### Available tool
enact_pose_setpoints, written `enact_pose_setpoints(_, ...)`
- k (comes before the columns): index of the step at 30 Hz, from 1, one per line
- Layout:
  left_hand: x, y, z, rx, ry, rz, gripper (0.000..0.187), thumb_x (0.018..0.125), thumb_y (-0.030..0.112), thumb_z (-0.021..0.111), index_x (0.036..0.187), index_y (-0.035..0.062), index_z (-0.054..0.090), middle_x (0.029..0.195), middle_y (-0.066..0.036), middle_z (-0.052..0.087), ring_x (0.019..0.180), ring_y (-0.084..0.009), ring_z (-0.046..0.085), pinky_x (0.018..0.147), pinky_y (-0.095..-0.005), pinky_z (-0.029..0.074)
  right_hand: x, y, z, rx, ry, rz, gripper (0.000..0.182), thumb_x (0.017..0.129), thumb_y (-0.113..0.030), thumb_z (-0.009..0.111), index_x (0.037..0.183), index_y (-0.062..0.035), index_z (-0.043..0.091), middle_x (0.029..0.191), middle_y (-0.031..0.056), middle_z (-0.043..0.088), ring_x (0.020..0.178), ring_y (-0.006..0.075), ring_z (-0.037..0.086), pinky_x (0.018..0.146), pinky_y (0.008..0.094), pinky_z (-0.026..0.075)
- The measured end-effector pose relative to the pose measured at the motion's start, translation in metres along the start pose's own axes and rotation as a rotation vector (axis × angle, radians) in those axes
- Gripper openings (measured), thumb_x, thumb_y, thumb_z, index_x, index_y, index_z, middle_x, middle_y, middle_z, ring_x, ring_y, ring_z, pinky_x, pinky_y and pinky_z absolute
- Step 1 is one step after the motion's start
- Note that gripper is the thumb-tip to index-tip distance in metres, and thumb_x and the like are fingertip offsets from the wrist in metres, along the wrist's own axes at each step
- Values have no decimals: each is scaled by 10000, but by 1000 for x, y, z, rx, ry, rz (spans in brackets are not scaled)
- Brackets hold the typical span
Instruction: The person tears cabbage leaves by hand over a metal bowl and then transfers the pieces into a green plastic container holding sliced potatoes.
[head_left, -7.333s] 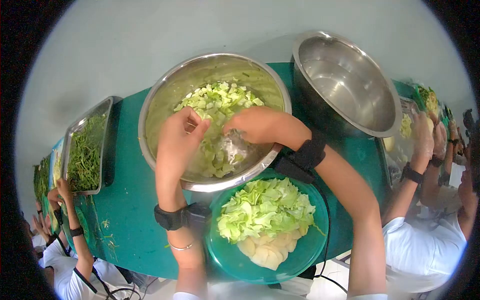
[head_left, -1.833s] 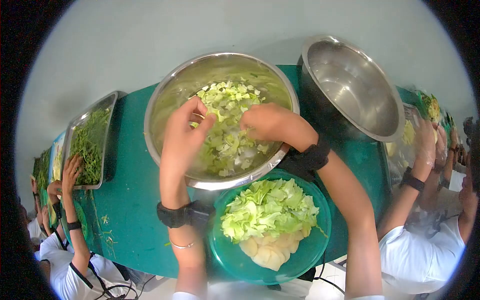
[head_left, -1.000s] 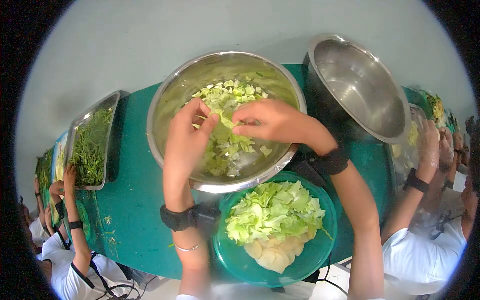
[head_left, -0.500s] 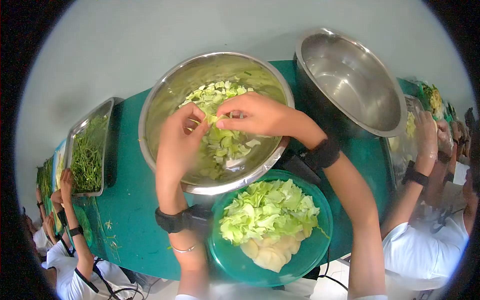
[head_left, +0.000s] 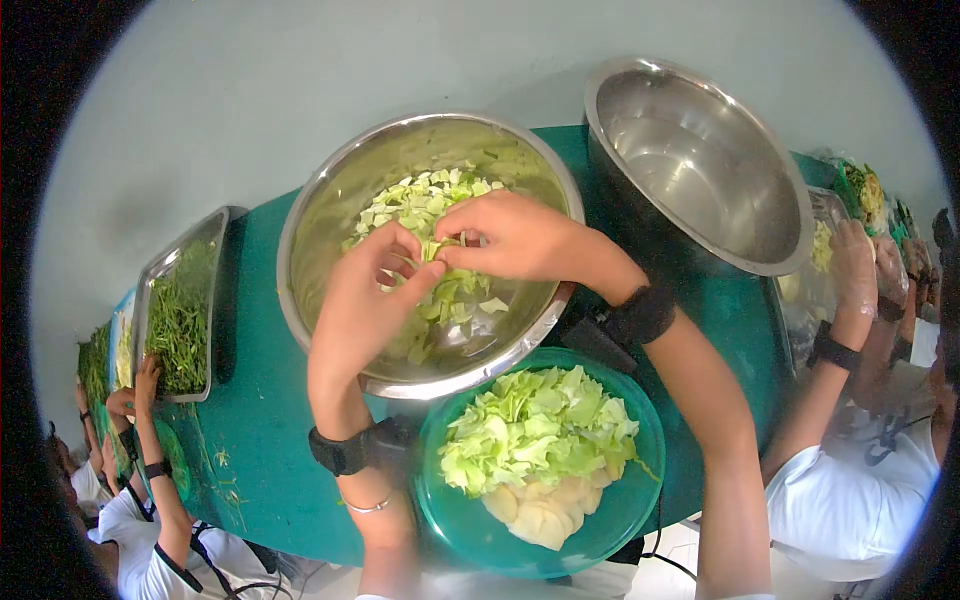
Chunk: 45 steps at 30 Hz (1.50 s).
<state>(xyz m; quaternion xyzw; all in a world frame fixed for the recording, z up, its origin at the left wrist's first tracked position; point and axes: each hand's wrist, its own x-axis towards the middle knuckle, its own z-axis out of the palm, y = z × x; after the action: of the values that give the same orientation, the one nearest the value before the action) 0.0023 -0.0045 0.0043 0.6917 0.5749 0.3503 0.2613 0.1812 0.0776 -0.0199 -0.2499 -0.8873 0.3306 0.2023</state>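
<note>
Over a large steel bowl (head_left: 300, 300), my left hand (head_left: 370, 285) and my right hand (head_left: 510, 235) meet at the fingertips. Between them is a small pale green cabbage leaf (head_left: 432, 248), pinched from both sides. Torn cabbage pieces (head_left: 425, 195) lie in the bottom of the bowl, partly hidden by my hands. Closer to my body, a green plastic plate (head_left: 610, 535) carries a heap of cabbage leaves (head_left: 540, 425) and pale round slices (head_left: 545, 512). Both wrists wear black bands.
A second steel bowl (head_left: 690, 170) stands tilted at the right on the green table (head_left: 265, 430). At the left is a steel tray (head_left: 222, 270) of chopped greens (head_left: 178, 335). People work on both sides; a gloved hand (head_left: 855, 270) is over a tray at the right.
My fingers have shifted slightly on the leaf, and less of it shows between them. At the left, a co-worker's hand has moved slightly right and down by the tray of greens.
</note>
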Motion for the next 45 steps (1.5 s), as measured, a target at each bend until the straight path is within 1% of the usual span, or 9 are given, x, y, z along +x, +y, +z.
enact_pose_setpoints(4,0,-3,-1,-41,-20,12,117,830,83,640,843,30,536,717,-26,566,678,-102,562,620,-258,426,1,0,5,44,51,-49,328,834,-338,595,862,-16,648,700,197,608,642,318,606,603,404,464)
enact_pose_setpoints(10,3,-10,-1,-212,10,-56,95,849,63,601,869,8,526,729,-31,577,663,-95,550,613,-243,426,3,8,7,137,74,-127,349,820,-336,635,888,6,653,698,193,610,621,299,602,589,388,459)
enact_pose_setpoints(13,3,-10,-2,-212,32,-57,82,856,53,583,882,2,525,738,-30,581,666,-88,548,612,-238,426,0,-1,1,138,73,-74,345,821,-330,644,876,11,646,657,172,588,587,236,587,573,351,452)
enact_pose_setpoints(19,3,-11,-2,-269,22,-60,49,851,27,567,879,5,533,742,-27,582,672,-87,566,613,-232,423,-4,-9,-4,312,145,-21,228,820,-268,689,876,-52,645,685,-7,545,621,81,427,575,250,373)
enact_pose_setpoints(25,4,-15,-1,-224,-67,8,57,819,-19,571,863,7,546,749,-28,582,677,-95,587,622,-229,426,-3,-9,-2,343,160,-39,198,818,-237,693,912,-73,632,686,-22,544,624,66,445,582,234,381)
enact_pose_setpoints(28,4,-15,-1,-258,-97,2,81,811,-26,577,881,6,552,761,-29,584,681,-102,591,638,-236,436,-3,-15,-4,295,185,-28,237,777,-229,706,866,-31,611,688,69,592,631,143,554,587,286,447)
enact_pose_setpoints(37,2,-9,-3,-203,-102,48,191,815,7,617,985,-2,531,803,-25,585,732,-103,585,665,-239,446,-2,-10,-3,270,207,-10,232,792,-218,693,866,-33,574,662,79,574,598,160,540,559,299,433)
enact_pose_setpoints(40,1,-8,-2,-224,-92,29,177,813,17,627,965,-1,537,807,-23,574,728,-95,577,661,-237,444,-2,-10,-3,302,169,8,197,830,-192,684,878,-52,554,680,-30,516,633,38,457,565,212,374)
enact_pose_setpoints(45,3,-10,-3,-290,-69,-29,125,813,14,622,901,-3,534,800,-25,555,661,-92,566,618,-236,441,-2,-8,-1,394,176,14,174,843,-171,674,863,-42,559,715,-35,527,655,31,463,585,200,383)
